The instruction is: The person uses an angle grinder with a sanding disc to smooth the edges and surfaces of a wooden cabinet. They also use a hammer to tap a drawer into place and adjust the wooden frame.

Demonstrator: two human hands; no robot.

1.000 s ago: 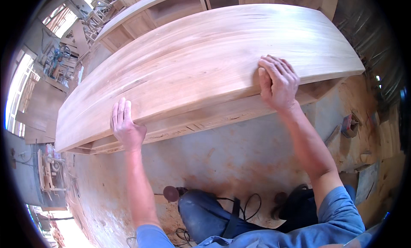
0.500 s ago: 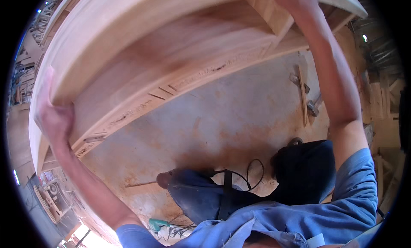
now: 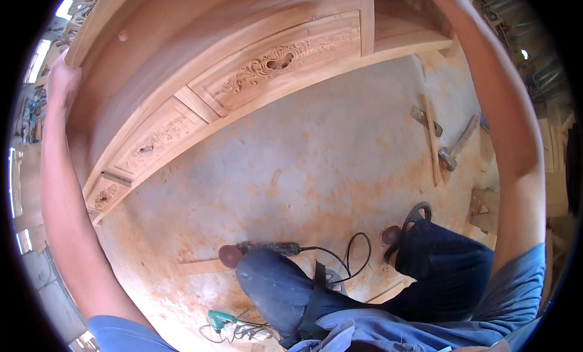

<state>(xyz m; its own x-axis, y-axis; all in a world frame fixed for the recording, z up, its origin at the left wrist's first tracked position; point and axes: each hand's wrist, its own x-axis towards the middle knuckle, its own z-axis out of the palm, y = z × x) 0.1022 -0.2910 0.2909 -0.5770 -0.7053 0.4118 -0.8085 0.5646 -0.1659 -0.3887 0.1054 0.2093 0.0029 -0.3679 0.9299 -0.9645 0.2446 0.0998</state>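
A big unfinished wooden cabinet (image 3: 152,57) fills the top and upper left, tilted above the floor. Carved drawer fronts (image 3: 278,61) with scrollwork and dark oval recesses run along its lower part. At its left end, my left hand (image 3: 64,82) is closed around the edge of the frame, its fingers partly hidden. My right forearm reaches up past the cabinet's right end and leaves the picture at the top, so that hand is out of sight.
On the dusty floor (image 3: 231,182) lie a hammer (image 3: 448,157), thin wooden strips (image 3: 430,142), a corded angle grinder (image 3: 267,249) by my knee and a green corded power tool (image 3: 220,319). Wood pieces (image 3: 555,136) stand at the right.
The cabinet has tipped, bringing its carved drawer fronts into view. My left hand has moved up along its left end. My right hand has slid out past the top edge.
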